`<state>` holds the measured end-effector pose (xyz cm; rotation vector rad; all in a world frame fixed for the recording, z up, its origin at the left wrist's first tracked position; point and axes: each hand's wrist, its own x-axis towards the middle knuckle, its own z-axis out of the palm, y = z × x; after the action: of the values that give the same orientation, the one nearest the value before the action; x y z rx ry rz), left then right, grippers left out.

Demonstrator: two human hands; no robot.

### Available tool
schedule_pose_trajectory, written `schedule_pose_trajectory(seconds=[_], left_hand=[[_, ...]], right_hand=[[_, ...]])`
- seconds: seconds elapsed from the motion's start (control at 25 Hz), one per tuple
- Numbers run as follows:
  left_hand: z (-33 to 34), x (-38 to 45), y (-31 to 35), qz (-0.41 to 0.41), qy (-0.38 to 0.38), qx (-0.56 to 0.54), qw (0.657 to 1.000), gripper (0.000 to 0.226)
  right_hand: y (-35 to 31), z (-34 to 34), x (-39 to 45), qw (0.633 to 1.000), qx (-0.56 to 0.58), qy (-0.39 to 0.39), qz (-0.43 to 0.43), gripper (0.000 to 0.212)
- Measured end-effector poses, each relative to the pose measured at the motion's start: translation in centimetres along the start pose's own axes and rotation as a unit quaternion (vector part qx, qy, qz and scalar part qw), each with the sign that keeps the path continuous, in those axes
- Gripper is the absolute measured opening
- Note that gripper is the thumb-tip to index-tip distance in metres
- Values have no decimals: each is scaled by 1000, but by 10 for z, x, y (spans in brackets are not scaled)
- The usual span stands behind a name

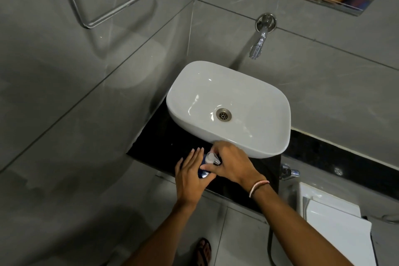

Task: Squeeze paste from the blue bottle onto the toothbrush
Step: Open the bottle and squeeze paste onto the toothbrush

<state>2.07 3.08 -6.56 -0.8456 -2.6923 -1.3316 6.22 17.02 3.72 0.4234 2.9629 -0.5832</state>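
Both forearms reach in from below toward the black counter (155,136). Left hand (191,177) wraps the blue bottle (203,174), fingers extended along its far side, thumb under it. Right hand (232,163), with a pink band (258,188) at the wrist, is curled over the bottle's clear cap (212,157), thumb and fingers pinching it. Bottle lies tilted over the counter's front edge, just before the white basin (254,144), cap end toward the basin. Toothbrush cannot be made out. Tap (260,39) on the wall above the basin; a sandalled foot (203,250) on the floor below
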Motion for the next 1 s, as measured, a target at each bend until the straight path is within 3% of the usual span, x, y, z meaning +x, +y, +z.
schedule_pose_trajectory(seconds=[0.08, 0.2, 0.36, 0.48, 0.56, 0.68, 0.76, 0.88, 1.0], left_hand=[[0, 1, -2, 7, -2, 4, 1000, 71], [1, 1, -3, 13, -2, 4, 1000, 71], [3, 1, -6, 20, -2, 7, 1000, 74], [2, 1, -7, 27, -1, 16, 1000, 73], [1, 2, -5, 26, -2, 19, 999, 72], [1, 2, -4, 24, -6, 20, 999, 71], [0, 2, -6, 30, -7, 24, 999, 70], [1, 1, -7, 32, -3, 26, 999, 69], [1, 2, -6, 26, -4, 25, 999, 69]], right_hand=[[10, 5, -10, 988, 154, -3, 3, 55], [19, 14, -14, 967, 252, 12, -26, 33], [13, 27, -12, 952, 288, 93, 38, 23], [14, 36, -21, 934, 323, 138, 57, 44], [15, 39, -23, 922, 364, 123, 51, 55], [11, 38, -17, 923, 358, 128, 55, 33], [9, 35, -16, 927, 342, 142, 66, 42], [13, 34, -21, 936, 336, 99, 38, 58], [14, 34, -17, 939, 327, 103, 41, 37]])
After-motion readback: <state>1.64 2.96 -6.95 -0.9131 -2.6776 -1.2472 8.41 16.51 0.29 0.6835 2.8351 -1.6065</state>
